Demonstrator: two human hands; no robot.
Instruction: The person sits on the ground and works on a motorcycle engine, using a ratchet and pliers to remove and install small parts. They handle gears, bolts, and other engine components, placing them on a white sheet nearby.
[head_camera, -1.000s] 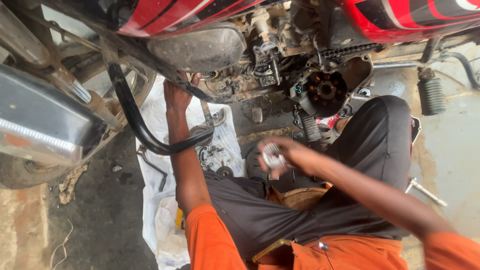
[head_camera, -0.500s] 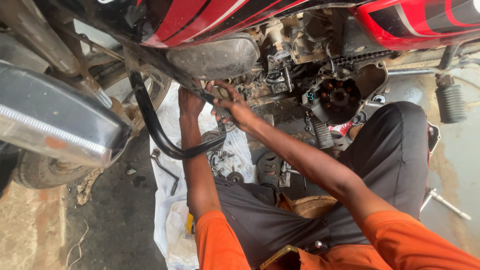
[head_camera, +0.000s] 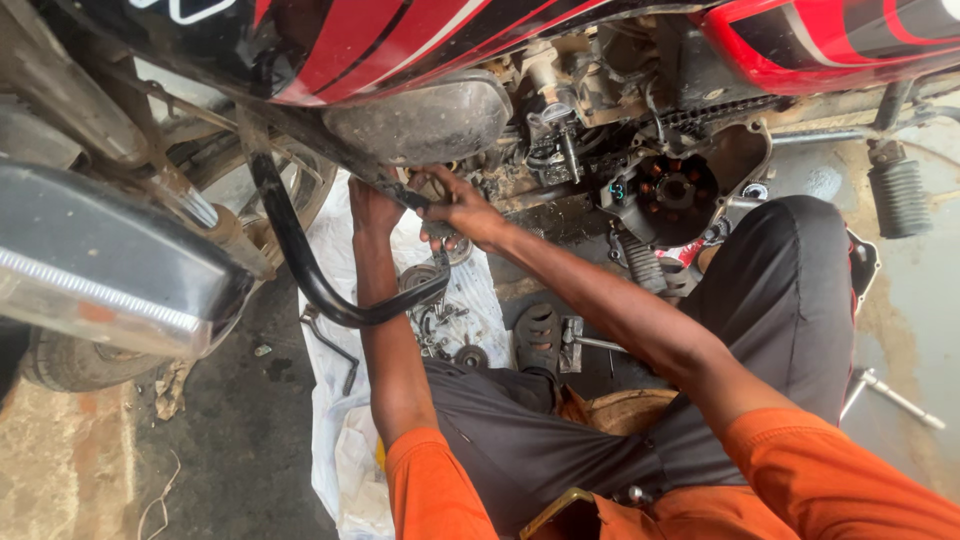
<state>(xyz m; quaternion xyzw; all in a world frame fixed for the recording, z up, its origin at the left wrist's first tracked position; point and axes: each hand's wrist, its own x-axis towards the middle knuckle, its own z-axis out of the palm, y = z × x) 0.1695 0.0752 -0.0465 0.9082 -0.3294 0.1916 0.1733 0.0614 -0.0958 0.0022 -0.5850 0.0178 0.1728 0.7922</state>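
At far left, the chromed exhaust muffler of a red-and-black motorcycle lies across the view, with the tyre below it on bare ground. A black crash-guard bar curves down and to the right, passing in front of the person's left forearm. Beneath it a white cloth is spread on the floor, carrying loose bolts and round parts.

The left hand reaches up to the underside of the engine, just below the grey crankcase; its fingers are curled, but what they grip is hidden by the frame. Just beside it, the right hand is at the same spot, fingers bent around a small dark part against the engine; whether they fully close on it cannot be told.

Further right, the open side of the engine shows the stator with its ring of coils, and the drive chain above. A ribbed footpeg stands at far right, and a metal tool lies on the floor below.
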